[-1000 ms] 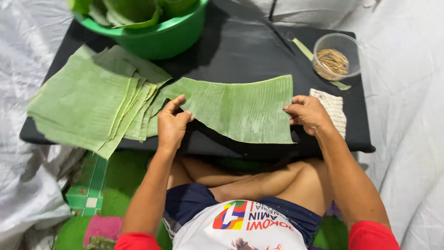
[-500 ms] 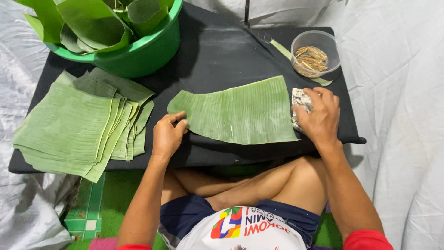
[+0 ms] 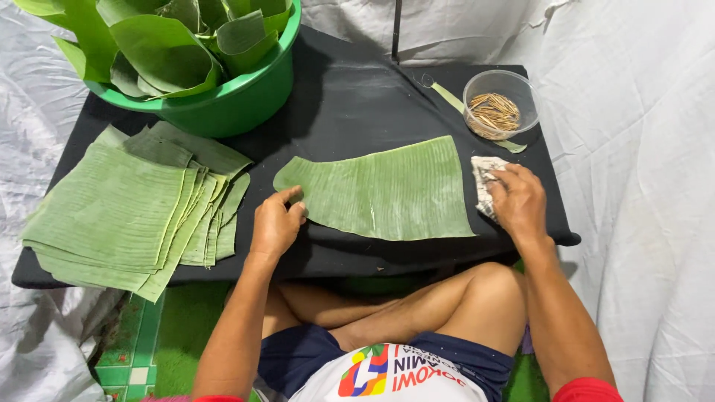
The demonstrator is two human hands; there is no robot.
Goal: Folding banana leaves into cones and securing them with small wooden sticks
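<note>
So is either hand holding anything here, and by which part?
The right hand grips a crumpled cloth at its near end. The left hand only presses the banana leaf at its left edge.

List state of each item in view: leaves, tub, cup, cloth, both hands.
Banana leaf piece: flat, spread on the black table.
Leaf stack: piled flat, fanned edges.
Green tub: full of curled leaves.
Clear cup: upright, open, holds small sticks.
Cloth: crumpled under right hand.
Left hand: pressing leaf edge.
</note>
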